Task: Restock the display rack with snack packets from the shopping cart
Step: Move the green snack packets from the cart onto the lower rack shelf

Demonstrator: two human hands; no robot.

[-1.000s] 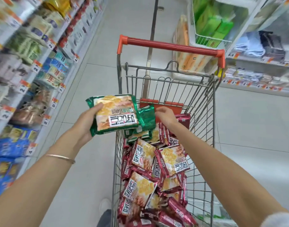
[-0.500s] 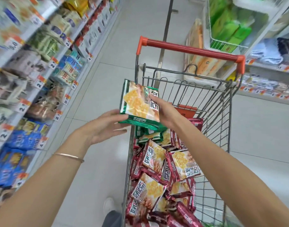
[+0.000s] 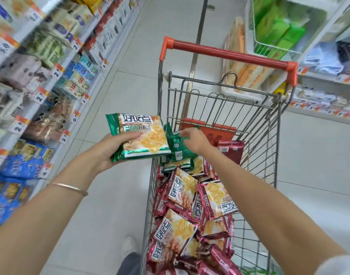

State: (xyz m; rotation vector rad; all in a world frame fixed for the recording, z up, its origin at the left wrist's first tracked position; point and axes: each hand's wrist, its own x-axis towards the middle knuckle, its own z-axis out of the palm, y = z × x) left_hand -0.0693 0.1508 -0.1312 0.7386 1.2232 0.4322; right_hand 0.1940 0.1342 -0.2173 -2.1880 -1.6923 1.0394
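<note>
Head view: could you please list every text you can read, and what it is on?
"好吃点": on the green snack packet in the left hand.
"好吃点": on the red snack packets in the shopping cart.
"2": on a shelf price tag; its other digits are blurred.
Smaller print on the packets: too blurred to read.

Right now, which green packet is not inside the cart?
The green packet gripped by the left hand, face up, mostly over the floor. The other green packets lie inside the cart, by the right hand.
</note>
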